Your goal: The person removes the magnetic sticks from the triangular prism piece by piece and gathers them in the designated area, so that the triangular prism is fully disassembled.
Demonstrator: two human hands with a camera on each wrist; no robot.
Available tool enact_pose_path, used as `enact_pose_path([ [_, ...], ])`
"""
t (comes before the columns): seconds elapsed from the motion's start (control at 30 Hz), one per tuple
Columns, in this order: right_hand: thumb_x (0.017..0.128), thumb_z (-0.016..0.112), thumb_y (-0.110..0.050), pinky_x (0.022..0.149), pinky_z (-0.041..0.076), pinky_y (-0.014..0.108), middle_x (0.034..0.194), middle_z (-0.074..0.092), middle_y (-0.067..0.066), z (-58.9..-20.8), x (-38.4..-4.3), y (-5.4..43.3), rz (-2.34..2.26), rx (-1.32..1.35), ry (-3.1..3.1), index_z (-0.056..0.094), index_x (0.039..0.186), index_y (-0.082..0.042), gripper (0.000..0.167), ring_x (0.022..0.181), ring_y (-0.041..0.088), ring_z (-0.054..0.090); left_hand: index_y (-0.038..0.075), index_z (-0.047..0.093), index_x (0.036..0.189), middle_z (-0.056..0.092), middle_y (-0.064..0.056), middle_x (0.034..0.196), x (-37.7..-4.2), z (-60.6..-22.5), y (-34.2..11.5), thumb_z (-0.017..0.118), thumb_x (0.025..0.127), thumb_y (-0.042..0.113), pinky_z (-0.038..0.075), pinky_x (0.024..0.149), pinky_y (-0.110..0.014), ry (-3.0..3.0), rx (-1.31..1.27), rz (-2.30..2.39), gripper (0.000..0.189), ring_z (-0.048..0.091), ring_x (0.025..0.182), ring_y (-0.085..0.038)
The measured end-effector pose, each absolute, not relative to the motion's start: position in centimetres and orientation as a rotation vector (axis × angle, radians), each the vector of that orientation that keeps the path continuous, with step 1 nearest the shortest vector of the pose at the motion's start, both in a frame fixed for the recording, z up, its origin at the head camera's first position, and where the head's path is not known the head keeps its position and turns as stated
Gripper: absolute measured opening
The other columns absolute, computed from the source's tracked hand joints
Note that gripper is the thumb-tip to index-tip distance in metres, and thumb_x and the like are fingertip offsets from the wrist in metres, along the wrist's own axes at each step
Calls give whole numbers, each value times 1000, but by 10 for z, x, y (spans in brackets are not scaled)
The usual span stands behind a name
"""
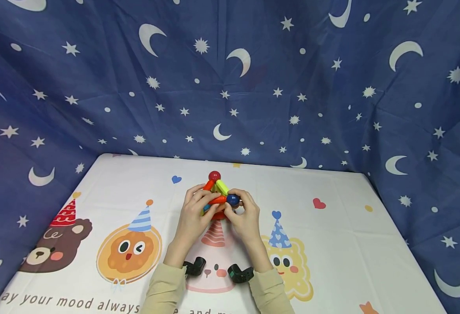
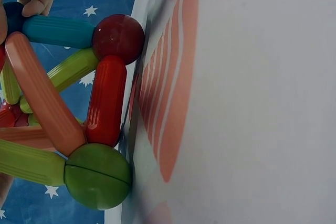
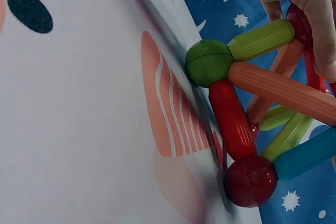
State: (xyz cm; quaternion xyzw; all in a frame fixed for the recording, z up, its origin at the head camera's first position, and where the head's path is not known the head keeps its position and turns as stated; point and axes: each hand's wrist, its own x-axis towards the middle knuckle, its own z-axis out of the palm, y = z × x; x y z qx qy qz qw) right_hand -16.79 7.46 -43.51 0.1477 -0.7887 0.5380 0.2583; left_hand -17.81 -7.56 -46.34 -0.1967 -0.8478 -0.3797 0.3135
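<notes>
A frame of coloured magnetic rods and balls stands between both hands at the middle of the table. In the head view, a red ball tops it, with a yellow-green rod slanting down from it. My left hand grips the frame's left side, its fingers over an orange-red rod. On the other side my right hand pinches a dark blue ball between thumb and fingers. Low on the near side, a red rod links a green ball to a dark red ball. The palms hide part of the frame.
Under the hands lies a white tablecloth printed with cartoon figures. A dark blue curtain with moons and stars hangs behind the table and along its sides. Black wrist devices sit at the inner side of both wrists.
</notes>
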Motion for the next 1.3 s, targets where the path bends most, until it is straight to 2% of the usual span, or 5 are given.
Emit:
enact_pose_path([
  [0.5,74,68,10,68,51,32,95,66,21,-434,-166,73,1472,382,-2138,64,103,4,29,75,32,58,12,72,104,66,-3,102,-179,-465,-76,76,81,12,49,99,-46,-2254,-516,-1014,24,48,124,-27],
  [0.93,74,67,11,69,54,40,98,67,22,-435,-166,74,1504,387,-2119,65,104,6,30,78,31,60,13,72,104,66,-3,103,-179,-465,-74,76,81,12,49,100,-46,-2255,-507,-1037,24,47,125,-27],
  [1.13,79,61,13,70,55,21,94,66,25,-434,-168,85,1641,285,-2052,65,101,8,23,80,28,64,14,72,103,66,-3,102,-178,-465,-72,76,81,10,47,101,-46,-2247,-515,-1031,23,48,124,-28],
  [1.2,84,60,11,70,53,14,94,66,25,-433,-170,92,1722,231,-2024,65,105,8,22,81,22,65,14,72,104,65,-3,102,-178,-466,-73,75,81,10,47,102,-46,-2255,-511,-1025,23,47,125,-28],
  [1.3,89,60,4,68,53,15,93,63,24,-440,-178,102,1848,184,-1983,62,115,6,26,79,13,64,14,72,104,65,-2,102,-178,-466,-73,76,81,10,47,102,-46,-2259,-505,-1021,23,47,125,-28],
])
